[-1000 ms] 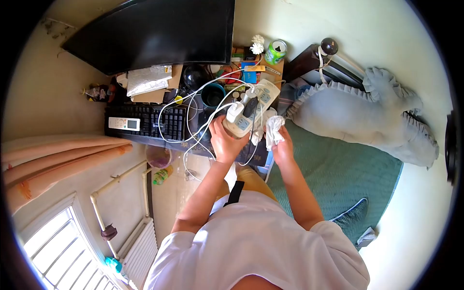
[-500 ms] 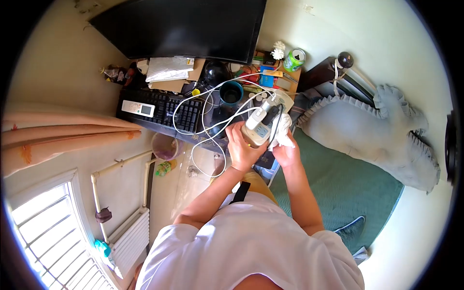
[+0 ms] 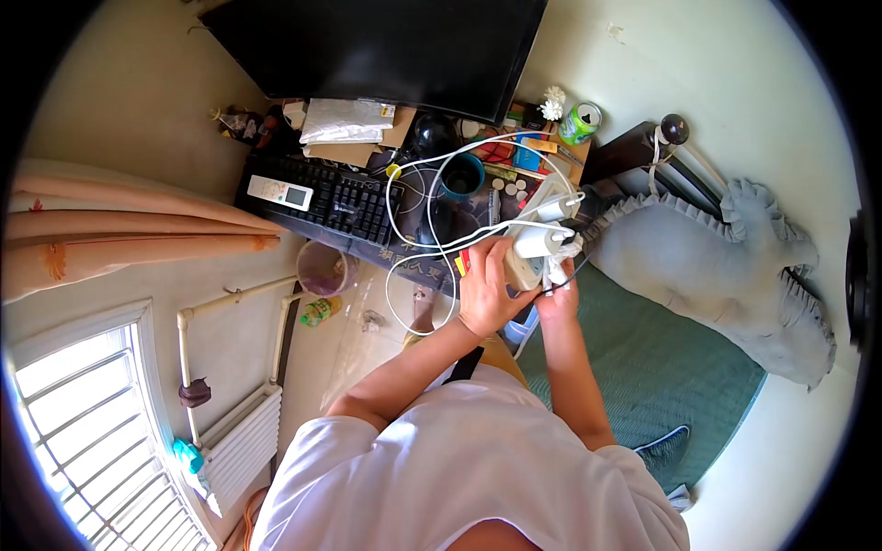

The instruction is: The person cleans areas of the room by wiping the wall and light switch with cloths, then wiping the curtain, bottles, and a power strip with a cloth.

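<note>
My left hand point(image 3: 489, 286) is wrapped around the near end of a white power strip point(image 3: 524, 272), which is tilted above the desk's front edge. White charger plugs point(image 3: 537, 241) sit in the strip, and white cables point(image 3: 441, 246) loop from them over the desk. In my right hand point(image 3: 559, 298) is a crumpled white tissue point(image 3: 557, 268), pressed to the strip's right side. A dark cord runs past the right fingers. The strip's underside and some fingertips are hidden.
On the desk are a black keyboard point(image 3: 354, 204), a white remote point(image 3: 280, 193), a dark teal cup point(image 3: 461, 175) and a green can point(image 3: 580, 123). Behind stands a monitor point(image 3: 386, 46). A bin point(image 3: 325, 269) is below left; a green bed point(image 3: 634, 349) lies right.
The power strip has turned in my hands, so its plugs now face more to the right. The tissue has shifted down its right side. The whole view has moved slightly.
</note>
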A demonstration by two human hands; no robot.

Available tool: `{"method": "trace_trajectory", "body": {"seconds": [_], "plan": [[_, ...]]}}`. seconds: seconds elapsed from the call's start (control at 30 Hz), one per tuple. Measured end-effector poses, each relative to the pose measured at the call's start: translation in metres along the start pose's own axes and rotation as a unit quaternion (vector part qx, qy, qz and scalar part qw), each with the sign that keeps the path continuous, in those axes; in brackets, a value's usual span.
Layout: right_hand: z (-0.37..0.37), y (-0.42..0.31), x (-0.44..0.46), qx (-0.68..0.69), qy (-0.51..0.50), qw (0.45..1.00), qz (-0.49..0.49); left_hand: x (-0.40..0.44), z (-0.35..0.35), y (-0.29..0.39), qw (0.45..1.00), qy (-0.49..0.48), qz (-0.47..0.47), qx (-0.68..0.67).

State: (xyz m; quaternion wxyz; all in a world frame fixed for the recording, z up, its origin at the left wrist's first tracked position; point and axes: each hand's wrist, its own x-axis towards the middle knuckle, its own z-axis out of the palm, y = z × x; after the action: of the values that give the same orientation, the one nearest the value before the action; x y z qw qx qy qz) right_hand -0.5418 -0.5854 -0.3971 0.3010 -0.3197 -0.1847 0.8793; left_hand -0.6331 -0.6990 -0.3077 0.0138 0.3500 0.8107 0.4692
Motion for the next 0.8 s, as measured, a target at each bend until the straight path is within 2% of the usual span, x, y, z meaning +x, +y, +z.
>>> {"method": "trace_trajectory", "body": {"seconds": [0.1, 0.17, 0.23, 0.3, 0.5, 0.57, 0.67, 0.73, 0.77, 0.8], "plan": [[-0.001, -0.010, -0.006, 0.005, 0.000, 1.000, 0.012, -0.008, -0.007, 0.004, 0.999, -0.028, 0.037, 0.008], [-0.014, -0.020, -0.010, 0.047, 0.031, 0.996, 0.064, -0.016, -0.016, 0.006, 0.996, -0.051, 0.072, 0.017], [-0.038, -0.024, -0.014, 0.025, -0.088, 0.995, 0.044, -0.022, -0.028, 0.008, 0.991, -0.074, 0.110, 0.027], [-0.051, -0.031, -0.020, 0.073, -0.177, 0.981, 0.037, -0.027, -0.042, 0.008, 0.975, -0.116, 0.190, 0.013], [-0.098, -0.055, -0.062, 0.018, -0.105, 0.993, 0.055, -0.031, -0.095, -0.011, 0.947, -0.178, 0.265, -0.029], [-0.094, -0.059, -0.080, 0.017, -0.067, 0.996, 0.049, -0.027, -0.112, -0.014, 0.952, -0.177, 0.248, -0.026], [-0.064, -0.071, -0.112, 0.050, -0.181, 0.982, -0.012, -0.015, -0.128, -0.016, 0.943, -0.186, 0.266, -0.078], [-0.065, -0.071, -0.132, 0.040, -0.196, 0.979, -0.049, -0.010, -0.130, -0.013, 0.933, -0.278, 0.195, -0.118], [-0.069, -0.068, -0.139, 0.032, -0.195, 0.978, -0.073, -0.012, -0.125, -0.012, 0.928, -0.285, 0.205, -0.126], [-0.071, -0.066, -0.146, 0.024, -0.193, 0.976, -0.098, -0.017, -0.113, -0.011, 0.905, -0.358, 0.054, -0.224]]}}
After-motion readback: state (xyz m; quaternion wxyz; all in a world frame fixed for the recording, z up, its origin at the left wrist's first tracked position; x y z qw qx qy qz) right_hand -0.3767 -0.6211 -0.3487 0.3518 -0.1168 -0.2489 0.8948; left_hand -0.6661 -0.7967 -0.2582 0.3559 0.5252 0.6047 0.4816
